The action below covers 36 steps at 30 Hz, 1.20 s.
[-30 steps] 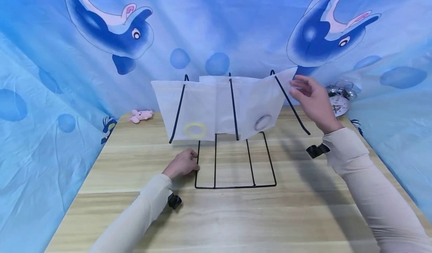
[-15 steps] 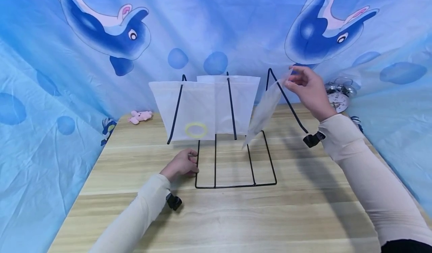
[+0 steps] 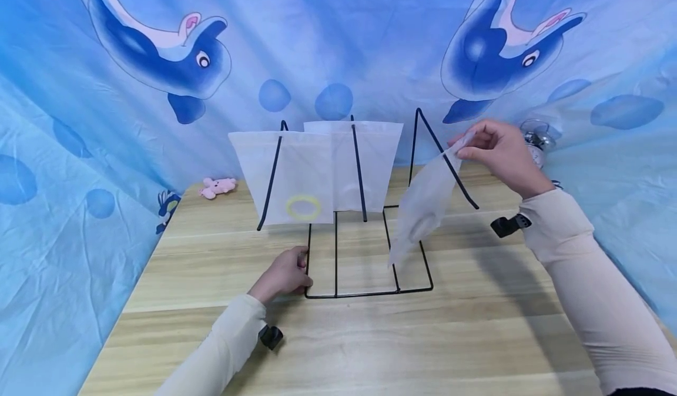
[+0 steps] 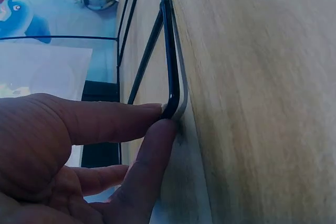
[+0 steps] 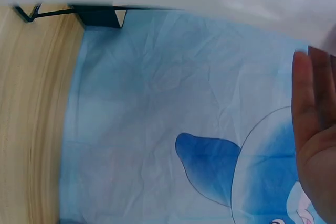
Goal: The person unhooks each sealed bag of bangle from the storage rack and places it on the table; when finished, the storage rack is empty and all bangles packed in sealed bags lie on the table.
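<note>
Swinging out from the wire rack (image 3: 365, 294) since the earlier frame: one white bag (image 3: 429, 190), now hanging tilted below the right hand (image 3: 499, 154), its bottom turned nearer to us. Right hand: thumb and fingers are pinching the bag's top corner, near the rack's right hook (image 3: 460, 181). Left hand (image 3: 282, 274): thumb and fingertip are pinching the rack's near corner, as we are seeing in the left wrist view. Left bag (image 3: 248, 167) and middle bag (image 3: 378, 161): we are finding both upright beyond the left hand, at the other hooks, the left overlapping the middle. Yellow ring (image 3: 289, 208): showing low on the left bag. Pink toy (image 3: 218, 187): lying on the table (image 3: 344, 349), beyond and left of the left hand. Alarm clock (image 3: 536, 156): standing behind the right hand, partly hidden. Dolphin-print curtain (image 3: 391, 43): hanging beyond both hands.
</note>
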Tool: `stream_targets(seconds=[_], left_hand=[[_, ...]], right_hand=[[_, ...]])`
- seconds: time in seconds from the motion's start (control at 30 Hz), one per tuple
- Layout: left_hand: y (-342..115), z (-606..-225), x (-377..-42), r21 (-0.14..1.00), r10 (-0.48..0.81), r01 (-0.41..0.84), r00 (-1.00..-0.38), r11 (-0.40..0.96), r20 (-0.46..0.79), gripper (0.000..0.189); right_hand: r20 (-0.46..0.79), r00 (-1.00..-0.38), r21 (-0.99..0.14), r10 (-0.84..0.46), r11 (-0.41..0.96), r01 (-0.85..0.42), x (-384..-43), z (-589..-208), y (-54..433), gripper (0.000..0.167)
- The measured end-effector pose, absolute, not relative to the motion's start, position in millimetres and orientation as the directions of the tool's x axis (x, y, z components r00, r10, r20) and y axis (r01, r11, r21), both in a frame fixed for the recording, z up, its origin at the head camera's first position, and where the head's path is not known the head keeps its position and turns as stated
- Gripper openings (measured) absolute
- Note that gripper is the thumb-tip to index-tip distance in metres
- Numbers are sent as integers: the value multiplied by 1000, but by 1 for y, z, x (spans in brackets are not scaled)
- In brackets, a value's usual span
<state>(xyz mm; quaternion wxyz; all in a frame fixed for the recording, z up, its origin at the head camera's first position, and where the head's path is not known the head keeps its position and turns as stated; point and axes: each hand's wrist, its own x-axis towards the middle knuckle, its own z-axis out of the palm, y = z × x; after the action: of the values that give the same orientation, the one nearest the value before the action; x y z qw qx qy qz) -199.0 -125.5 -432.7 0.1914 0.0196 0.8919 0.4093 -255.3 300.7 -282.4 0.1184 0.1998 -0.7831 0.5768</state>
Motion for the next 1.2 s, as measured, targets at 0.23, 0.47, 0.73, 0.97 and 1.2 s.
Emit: stream_targets(seconds=[0.23, 0.47, 0.73, 0.97, 1.2], left_hand=[[-128, -431, -194, 755, 203, -170, -905, 634, -374, 90], [-132, -433, -194, 781, 205, -225, -889, 583, -410, 92], [-134, -432, -195, 795, 213, -264, -875, 546, -436, 93], [-138, -436, -194, 825, 238, -246, -881, 509, -409, 92], [-139, -438, -194, 841, 238, -244, -888, 484, -394, 90]], right_hand=[[419, -896, -854, -145, 273, -443, -235, -283, 315, 9], [421, -891, -854, -168, 257, -452, -213, -282, 325, 9], [472, -878, -872, -81, 106, -478, -189, -285, 319, 8], [556, -830, -831, -39, -29, -556, -172, -287, 314, 7], [557, -827, -830, -77, -83, -552, -161, -289, 319, 13]])
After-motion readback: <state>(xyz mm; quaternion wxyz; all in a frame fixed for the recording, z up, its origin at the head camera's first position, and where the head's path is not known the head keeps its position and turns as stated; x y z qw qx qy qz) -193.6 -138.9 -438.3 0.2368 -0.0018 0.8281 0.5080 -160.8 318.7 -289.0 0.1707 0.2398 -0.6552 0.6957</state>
